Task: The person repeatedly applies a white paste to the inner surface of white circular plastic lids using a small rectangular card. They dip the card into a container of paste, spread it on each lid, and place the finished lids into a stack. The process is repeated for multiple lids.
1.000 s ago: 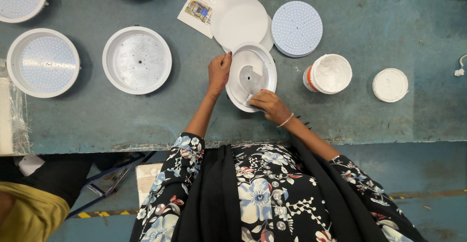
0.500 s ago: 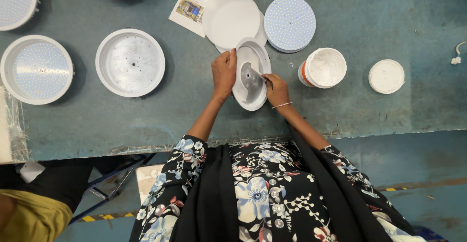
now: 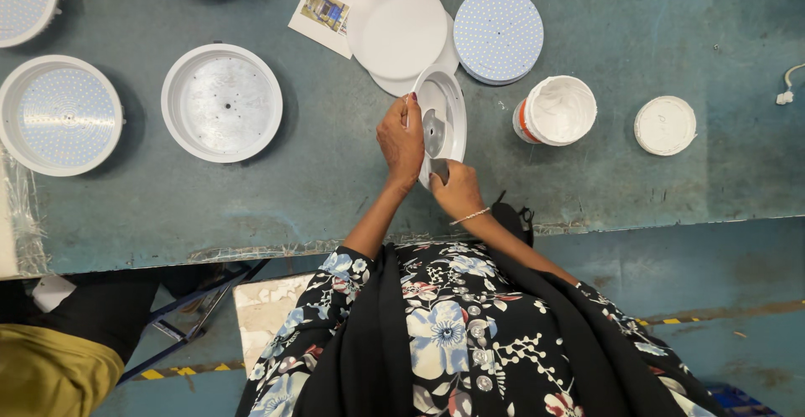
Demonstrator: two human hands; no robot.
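head | L hand (image 3: 401,142) + R hand (image 3: 454,189) grip tilted white housing (image 3: 451,108)

The white round housing (image 3: 442,124) was tipped up from lying nearly flat on the counter (image 3: 335,191) until it stood on its edge, seen almost side-on, with its grey centre turned toward the right. The left hand (image 3: 401,143) was shifted from the upper rim to the housing's left face. The right hand (image 3: 454,191) was brought in closer, under the lower edge.
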